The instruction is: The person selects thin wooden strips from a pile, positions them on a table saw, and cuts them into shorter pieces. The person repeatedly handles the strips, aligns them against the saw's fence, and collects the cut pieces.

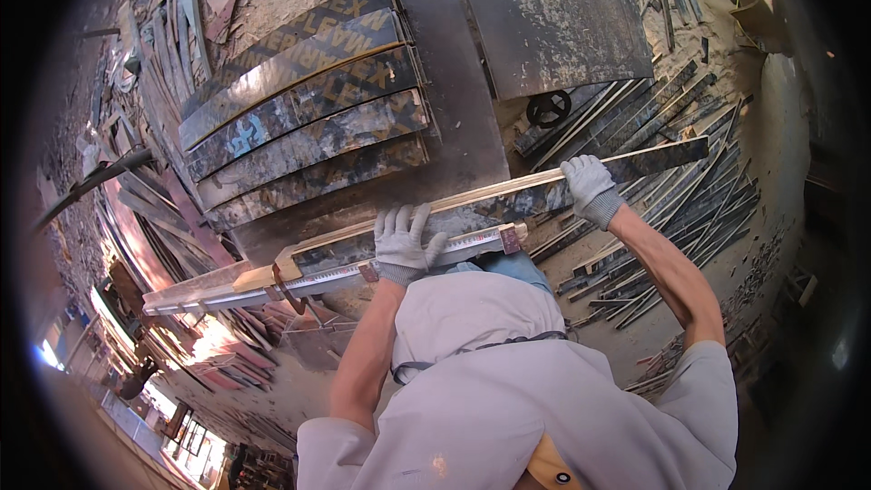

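A long narrow plywood strip (pixel 490 192) with a dark coated face and a pale edge lies slanted across a grey metal saw table (pixel 454 118). My gloved left hand (pixel 404 238) presses down on the strip's middle, fingers spread over it and over the metal guide rail (pixel 318 279) with a measuring scale beside it. Farther right, my gloved right hand (pixel 588 183) grips the strip near its far end, which juts past the table edge over the floor.
Several wide dark coated boards (pixel 304 113) are stacked on the table's left half. A heap of thin cut strips (pixel 676 204) covers the floor at right. A black handwheel (pixel 549 109) sits under a big metal sheet (pixel 553 18). Offcuts and sawdust lie at left.
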`<state>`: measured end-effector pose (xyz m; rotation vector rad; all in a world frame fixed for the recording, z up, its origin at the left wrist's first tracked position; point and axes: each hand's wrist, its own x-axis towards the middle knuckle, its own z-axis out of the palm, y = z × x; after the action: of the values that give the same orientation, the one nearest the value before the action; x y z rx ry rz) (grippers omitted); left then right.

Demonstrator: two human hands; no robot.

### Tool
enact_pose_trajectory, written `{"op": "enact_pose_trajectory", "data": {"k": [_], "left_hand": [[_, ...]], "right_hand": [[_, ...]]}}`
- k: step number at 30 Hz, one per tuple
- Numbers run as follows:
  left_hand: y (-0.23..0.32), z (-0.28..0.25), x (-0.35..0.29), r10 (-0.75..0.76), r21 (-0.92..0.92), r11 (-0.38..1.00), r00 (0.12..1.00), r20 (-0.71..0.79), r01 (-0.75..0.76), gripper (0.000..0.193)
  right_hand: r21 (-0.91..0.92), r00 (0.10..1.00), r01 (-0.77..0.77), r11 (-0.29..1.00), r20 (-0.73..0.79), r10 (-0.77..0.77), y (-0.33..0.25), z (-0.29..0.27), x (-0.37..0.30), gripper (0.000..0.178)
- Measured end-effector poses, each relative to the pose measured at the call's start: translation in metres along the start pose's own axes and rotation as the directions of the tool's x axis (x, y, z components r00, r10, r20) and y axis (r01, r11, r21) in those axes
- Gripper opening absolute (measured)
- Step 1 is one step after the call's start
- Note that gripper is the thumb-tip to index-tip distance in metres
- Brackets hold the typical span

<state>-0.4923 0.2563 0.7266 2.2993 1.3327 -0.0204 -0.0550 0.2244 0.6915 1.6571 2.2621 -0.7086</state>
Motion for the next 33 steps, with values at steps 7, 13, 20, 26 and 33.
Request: {"op": "enact_pose_trajectory", "data": {"k": [7, 13, 20, 26, 33], "left_hand": [[0.002, -0.007, 0.004, -0.076, 0.041, 0.996, 0.996, 0.045, 0.074, 0.062], [0.006, -0.008, 0.003, -0.006, 0.040, 0.999, 0.997, -0.072, 0.009, 0.053], [0.007, -0.003, -0.002, 0.034, 0.077, 0.997, 0.992, -0.123, -0.025, 0.046], [0.003, 0.003, -0.005, 0.063, 0.130, 0.991, 0.984, -0.166, -0.041, 0.046], [0.000, 0.007, -0.009, 0.043, 0.124, 0.992, 0.989, -0.143, -0.026, 0.046]], "right_hand": [[-0.073, 0.999, -0.044, 0.996, 0.028, 0.046, -0.008, -0.004, -0.003, 0.053], [-0.196, 0.996, -0.085, 0.977, -0.034, 0.080, -0.014, 0.011, -0.008, 0.051], [-0.295, 0.999, -0.040, 0.955, 0.009, 0.045, -0.021, 0.007, -0.009, 0.058], [-0.299, 0.990, -0.095, 0.950, 0.069, 0.121, -0.033, -0.001, -0.008, 0.062], [-0.293, 0.989, -0.132, 0.947, 0.020, 0.144, -0.040, 0.004, -0.009, 0.059]]}}
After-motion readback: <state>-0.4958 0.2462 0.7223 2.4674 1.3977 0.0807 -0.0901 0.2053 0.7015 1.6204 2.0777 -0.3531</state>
